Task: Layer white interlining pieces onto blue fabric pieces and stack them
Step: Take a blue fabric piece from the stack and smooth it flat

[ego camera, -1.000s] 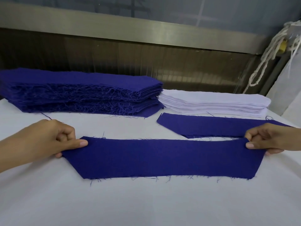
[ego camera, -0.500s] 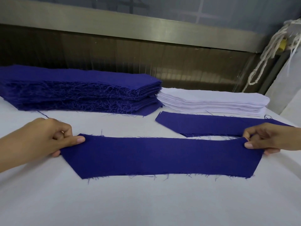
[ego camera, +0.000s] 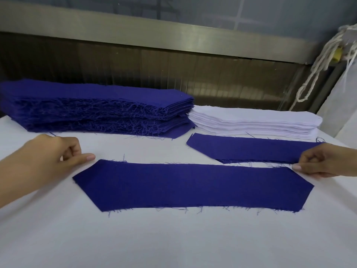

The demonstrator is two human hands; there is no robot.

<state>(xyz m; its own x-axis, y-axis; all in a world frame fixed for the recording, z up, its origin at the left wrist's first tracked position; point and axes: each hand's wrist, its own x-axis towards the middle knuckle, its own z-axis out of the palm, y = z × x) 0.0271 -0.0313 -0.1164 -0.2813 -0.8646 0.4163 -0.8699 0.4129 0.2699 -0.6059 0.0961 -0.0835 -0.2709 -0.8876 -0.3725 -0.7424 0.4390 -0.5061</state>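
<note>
- A long blue fabric piece (ego camera: pixel 193 186) with slanted ends and frayed edges lies flat on the white-covered table (ego camera: pixel 173 238), across the middle of the view, with nothing on top of it.
- The left hand (ego camera: pixel 48 159) sits just off the piece's upper left corner. Its fingers are curled in and its thumb is stretched toward the cloth. It grasps nothing, and a sliver of table shows between thumb tip and fabric.
- The right hand (ego camera: pixel 328 161) is at the upper right corner, fingers curled, with its thumb tip right at the fabric's point. Whether it pinches the corner or only sits beside it cannot be told.
- A second blue piece (ego camera: pixel 251 149) lies just behind the first one. Its right end is hidden by the right hand.
- Behind that, a stack of white interlining pieces (ego camera: pixel 255 120) stands at the far right of the table.
- A taller stack of blue fabric pieces (ego camera: pixel 96 105), its edges thick with loose threads, fills the far left and touches the white stack.
- A knotted white rope (ego camera: pixel 318 62) hangs at the upper right, beyond the table.
</note>
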